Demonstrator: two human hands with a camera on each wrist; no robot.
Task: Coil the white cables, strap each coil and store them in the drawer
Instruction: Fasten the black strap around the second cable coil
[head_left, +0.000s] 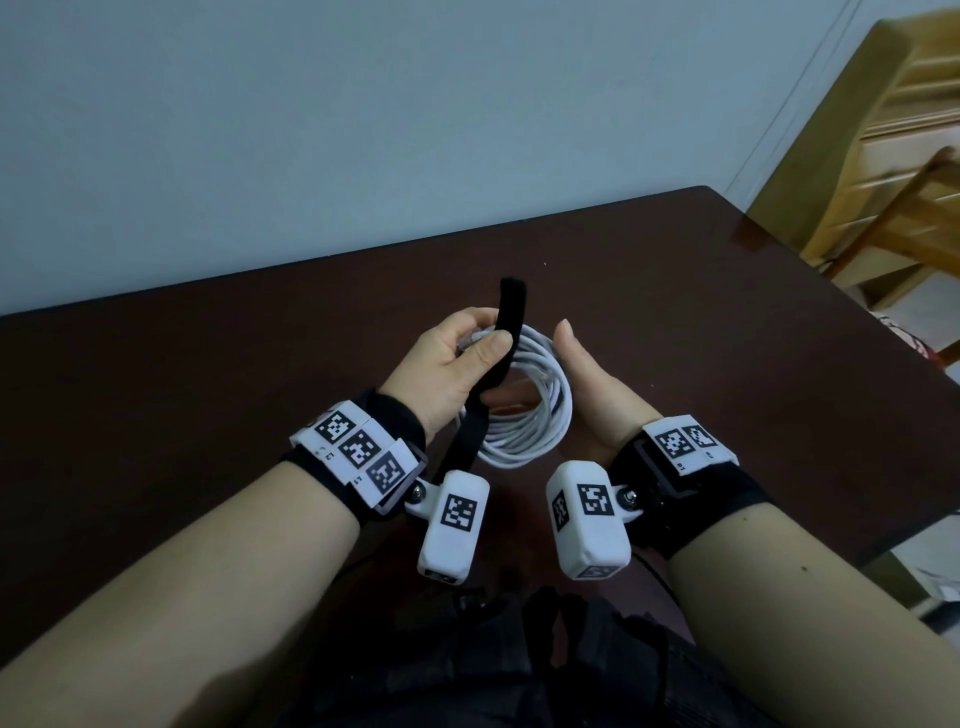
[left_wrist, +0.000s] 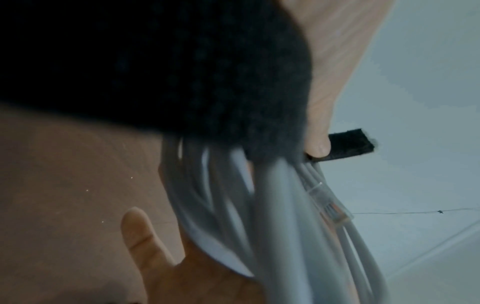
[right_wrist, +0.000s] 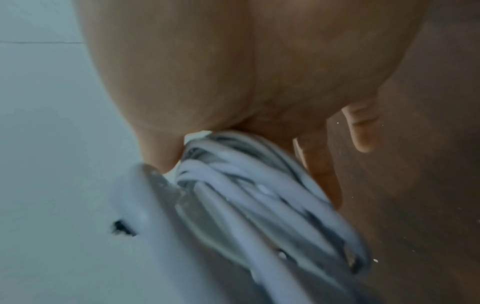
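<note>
We see a dark brown, glossy wooden table (head_left: 675, 312) filling the middle of the head view, its far edge running against a plain pale grey-blue wall (head_left: 363, 104). At the right, past the table's corner, stands a light yellowish wooden piece of furniture (head_left: 893, 130) with horizontal slats or drawer fronts; it is blurred, so we cannot tell which. Below it a patch of light floor (head_left: 930, 296) shows. At the bottom edge lies dark black fabric (head_left: 519, 675), folded and creased. A thin line runs up the wall (head_left: 789, 104) near the right corner.
</note>
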